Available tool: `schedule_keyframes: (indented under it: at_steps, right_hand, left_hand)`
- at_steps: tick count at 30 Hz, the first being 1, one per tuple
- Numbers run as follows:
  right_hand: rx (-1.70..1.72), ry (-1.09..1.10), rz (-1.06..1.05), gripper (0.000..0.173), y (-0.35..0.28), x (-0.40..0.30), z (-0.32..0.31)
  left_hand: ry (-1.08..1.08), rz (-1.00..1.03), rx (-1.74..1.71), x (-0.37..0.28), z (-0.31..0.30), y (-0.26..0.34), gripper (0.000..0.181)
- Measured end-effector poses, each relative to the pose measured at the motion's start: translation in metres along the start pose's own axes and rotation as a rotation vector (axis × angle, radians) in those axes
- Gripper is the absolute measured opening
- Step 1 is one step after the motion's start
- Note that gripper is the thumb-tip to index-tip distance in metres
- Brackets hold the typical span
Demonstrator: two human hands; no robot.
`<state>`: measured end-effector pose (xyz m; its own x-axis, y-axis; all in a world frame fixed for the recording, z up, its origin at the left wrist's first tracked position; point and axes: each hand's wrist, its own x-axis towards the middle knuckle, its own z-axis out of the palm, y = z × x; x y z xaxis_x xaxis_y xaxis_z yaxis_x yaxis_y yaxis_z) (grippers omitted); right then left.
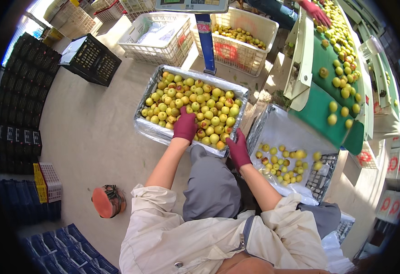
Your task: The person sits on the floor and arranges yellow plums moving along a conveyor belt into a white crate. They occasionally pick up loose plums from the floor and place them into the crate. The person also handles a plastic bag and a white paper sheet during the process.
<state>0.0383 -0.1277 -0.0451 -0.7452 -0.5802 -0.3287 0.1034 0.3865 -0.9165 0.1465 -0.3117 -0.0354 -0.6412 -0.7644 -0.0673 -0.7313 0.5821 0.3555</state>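
A crate lined with clear plastic film [158, 131] stands before me, full of yellow-green jujube-like fruit [200, 99], some with reddish-brown patches. My left hand [185, 126], in a maroon glove, rests on the fruit near the crate's near side; whether its fingers close on a piece, I cannot tell. My right hand [238, 149], gloved alike, is at the crate's right near corner, its fingers against the lined rim. To the right, a second lined crate [271, 120] holds fewer fruits [282, 164] under the end of a green conveyor belt [323, 113], where more fruit drops in.
A scale on a blue post [205, 44] stands beyond the full crate, between white plastic crates [155, 51]. Another person's gloved hand [316, 14] is over the belt's far end. A black crate [93, 61], a round stool [106, 202] and stacked crates [25, 82] are at left.
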Motion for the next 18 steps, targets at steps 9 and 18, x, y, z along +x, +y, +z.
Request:
schedule_keyframes:
  at_steps: [9,18]
  right_hand:
    - [-0.568,0.112,-0.221,0.040,0.068,0.012,-0.183]
    - [-1.295,-0.788,0.143,0.042,0.085,0.026,-0.159]
  left_hand:
    - [0.011,0.090,0.001,0.007,0.002,0.011,0.020]
    - [0.046,-0.025,0.152,0.004,0.018,-0.005,0.022]
